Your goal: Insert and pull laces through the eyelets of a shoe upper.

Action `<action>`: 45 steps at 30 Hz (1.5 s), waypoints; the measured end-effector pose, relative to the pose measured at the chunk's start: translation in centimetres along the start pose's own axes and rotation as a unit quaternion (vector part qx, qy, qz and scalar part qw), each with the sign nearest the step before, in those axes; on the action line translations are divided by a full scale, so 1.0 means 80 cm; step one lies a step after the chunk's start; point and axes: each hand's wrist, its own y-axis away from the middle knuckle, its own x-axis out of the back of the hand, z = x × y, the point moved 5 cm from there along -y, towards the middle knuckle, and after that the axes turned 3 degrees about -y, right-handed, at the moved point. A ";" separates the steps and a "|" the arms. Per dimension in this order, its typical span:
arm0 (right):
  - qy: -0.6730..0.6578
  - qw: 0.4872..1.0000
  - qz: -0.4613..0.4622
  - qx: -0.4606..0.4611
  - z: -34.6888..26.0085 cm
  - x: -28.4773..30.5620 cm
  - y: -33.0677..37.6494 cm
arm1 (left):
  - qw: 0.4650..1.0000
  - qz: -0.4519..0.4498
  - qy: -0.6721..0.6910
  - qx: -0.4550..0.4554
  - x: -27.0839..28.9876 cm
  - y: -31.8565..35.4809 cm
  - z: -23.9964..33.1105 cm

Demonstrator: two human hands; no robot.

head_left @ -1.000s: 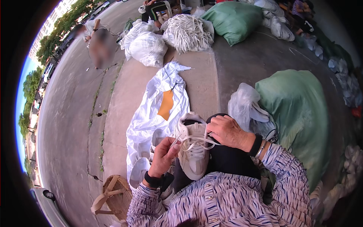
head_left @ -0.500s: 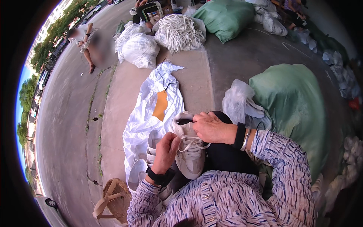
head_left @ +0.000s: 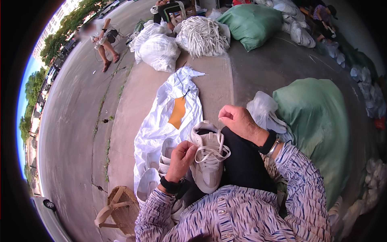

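A pale beige lace-up sneaker (head_left: 207, 173) rests on my lap, toe toward me, with a loose loop of its white shoelace (head_left: 209, 152) over the tongue. My left hand (head_left: 181, 160) is closed in a pinch on the lace at the shoe's left side. Raised above and right of the shoe's collar, my right hand (head_left: 241, 124) is pinched too, with a lace strand rising toward its fingertips. More pale shoes (head_left: 148, 183) lie at my left beside my left wrist, partly hidden by my hand and sleeve.
A white plastic sheet (head_left: 161, 115) with an orange piece (head_left: 177, 113) on it spreads ahead. At right stands a big green sack (head_left: 314, 113) beside a clear bag (head_left: 261, 105). A woven basket (head_left: 123, 213) is at lower left. Filled sacks (head_left: 159, 52) and seated people are farther off.
My right hand has lifted off the shoe's collar, up and to the right. My left hand keeps its pinch beside the laces. The view has shifted slightly.
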 end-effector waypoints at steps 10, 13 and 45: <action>0.005 0.980 -0.200 -0.007 -0.033 -0.073 0.018 | 0.997 -0.043 0.009 0.058 0.003 -0.008 0.008; -0.053 0.974 -0.221 -0.021 -0.025 -0.074 0.020 | 0.997 -0.057 -0.035 0.023 0.005 -0.012 0.010; 0.251 0.965 -0.072 0.009 -0.008 -0.011 0.016 | 0.976 -0.134 0.043 0.165 0.016 -0.011 -0.004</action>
